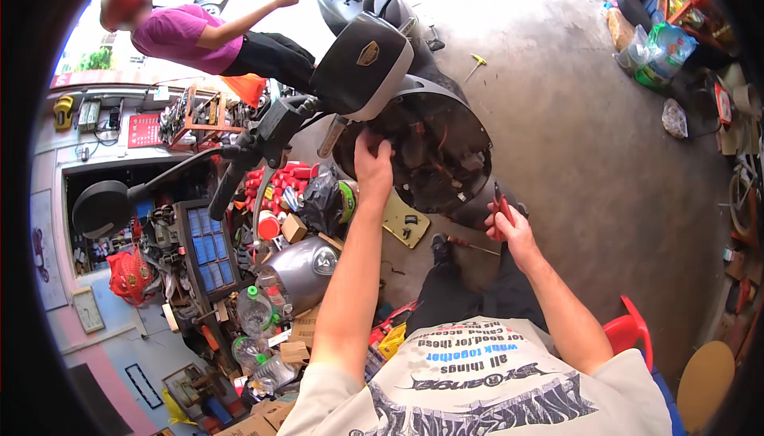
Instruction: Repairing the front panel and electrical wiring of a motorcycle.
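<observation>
My left hand reaches into the dark, open front housing of a scooter, fingers curled at its left part, where loose wires show; what they grip is hidden. My right hand is closed around red-handled pliers, just below the housing's lower right. Above my left hand is a black-and-silver casing; the handlebar with a round mirror stretches off to the left.
A person in a red helmet stands at upper left. Clutter, bottles and a detached silver fairing crowd the left floor. A yellow T-wrench and a pale panel lie on the concrete. Bags line the right; a red stool is behind me.
</observation>
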A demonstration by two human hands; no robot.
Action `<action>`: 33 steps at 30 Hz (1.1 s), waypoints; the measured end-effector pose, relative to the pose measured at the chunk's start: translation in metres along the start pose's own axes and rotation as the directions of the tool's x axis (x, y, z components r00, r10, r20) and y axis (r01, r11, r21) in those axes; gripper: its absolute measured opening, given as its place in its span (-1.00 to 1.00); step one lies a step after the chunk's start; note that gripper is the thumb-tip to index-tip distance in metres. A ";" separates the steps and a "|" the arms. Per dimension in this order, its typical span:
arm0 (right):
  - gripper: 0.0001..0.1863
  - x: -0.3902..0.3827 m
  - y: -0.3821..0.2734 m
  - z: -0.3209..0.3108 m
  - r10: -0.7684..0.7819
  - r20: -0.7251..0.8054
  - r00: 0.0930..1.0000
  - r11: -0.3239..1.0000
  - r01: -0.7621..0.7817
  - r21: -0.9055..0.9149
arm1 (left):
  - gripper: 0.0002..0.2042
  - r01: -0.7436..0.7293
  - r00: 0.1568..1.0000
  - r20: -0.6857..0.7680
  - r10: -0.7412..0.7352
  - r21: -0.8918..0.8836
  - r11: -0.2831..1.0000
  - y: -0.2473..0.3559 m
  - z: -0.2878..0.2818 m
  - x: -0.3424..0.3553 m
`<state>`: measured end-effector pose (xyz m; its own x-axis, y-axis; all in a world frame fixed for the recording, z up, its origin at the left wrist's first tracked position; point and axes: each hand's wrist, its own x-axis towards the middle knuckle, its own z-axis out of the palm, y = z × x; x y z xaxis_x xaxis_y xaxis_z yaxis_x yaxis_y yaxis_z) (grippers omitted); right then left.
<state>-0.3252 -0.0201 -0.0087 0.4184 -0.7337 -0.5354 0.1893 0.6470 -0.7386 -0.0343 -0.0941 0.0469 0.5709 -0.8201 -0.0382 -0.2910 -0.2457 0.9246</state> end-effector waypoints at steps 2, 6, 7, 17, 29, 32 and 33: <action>-0.62 -0.005 0.006 0.003 -0.008 -0.047 0.999 1.000 0.009 0.004 | -0.58 0.061 0.996 0.065 -0.065 0.070 0.996 0.004 0.011 0.016; -0.62 -0.019 0.027 0.014 -0.035 -0.145 0.989 0.999 0.039 0.023 | -0.56 0.104 0.987 0.125 -0.106 0.016 0.994 -0.009 0.015 0.032; -0.63 -0.022 0.033 0.017 -0.040 -0.178 0.983 0.998 0.048 0.042 | -0.56 0.104 0.985 0.136 -0.106 0.015 0.994 -0.009 0.015 0.032; -0.65 -0.031 0.076 0.053 -0.011 -0.205 0.979 0.996 0.028 0.080 | -0.67 0.174 0.969 0.227 -0.101 -0.328 0.929 -0.016 0.014 0.039; -0.65 -0.034 0.077 0.028 -0.034 -0.271 0.962 0.994 0.061 0.091 | -0.83 0.236 0.963 -0.016 -0.269 -0.431 0.871 -0.015 0.038 0.047; -0.64 -0.034 0.079 0.020 -0.039 -0.277 0.960 0.992 0.071 0.105 | -0.88 0.243 0.955 -0.061 -0.291 -0.403 0.882 -0.013 0.041 0.051; -0.64 -0.035 0.080 0.018 -0.038 -0.278 0.960 0.991 0.071 0.111 | -0.86 0.260 0.943 -0.098 -0.319 -0.384 0.886 -0.012 0.043 0.051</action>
<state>-0.3090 0.0611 -0.0418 0.1475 -0.7862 -0.6000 0.3159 0.6124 -0.7247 -0.0351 -0.1556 0.0175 0.7064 -0.6439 -0.2941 0.1857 -0.2323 0.9547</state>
